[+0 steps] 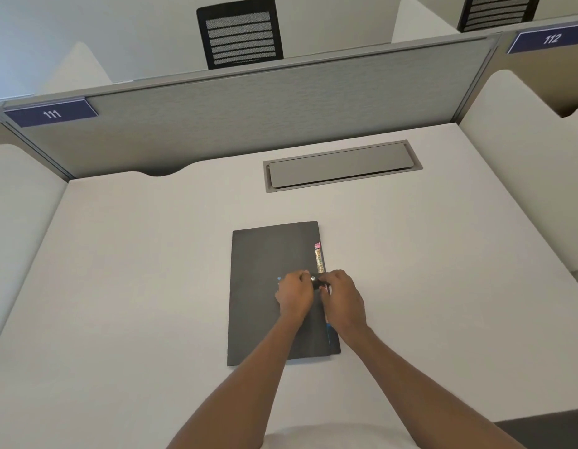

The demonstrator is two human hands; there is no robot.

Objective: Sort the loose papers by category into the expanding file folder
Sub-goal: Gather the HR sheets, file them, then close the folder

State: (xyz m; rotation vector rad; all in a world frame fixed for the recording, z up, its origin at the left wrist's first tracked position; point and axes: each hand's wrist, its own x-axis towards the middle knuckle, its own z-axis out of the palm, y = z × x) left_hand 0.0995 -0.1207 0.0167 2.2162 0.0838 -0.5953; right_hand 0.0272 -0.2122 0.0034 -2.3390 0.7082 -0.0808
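A dark grey expanding file folder (pixel 265 286) lies flat and closed on the white desk (pixel 135 286), its long side running away from me. Coloured tabs (pixel 318 257) peek out along its right edge. My left hand (pixel 294 294) rests on the folder's front flap, fingers curled at a small metal clasp button (pixel 313 279). My right hand (pixel 342 298) is at the folder's right edge, fingers pinching the dark strap beside that clasp. No loose papers are visible.
A grey cable hatch (pixel 342 165) is set into the desk behind the folder. Grey partition (pixel 248 102) with labels 111 and 112 closes the back; white side dividers stand left and right. A black mesh chair (pixel 240 32) is beyond the partition.
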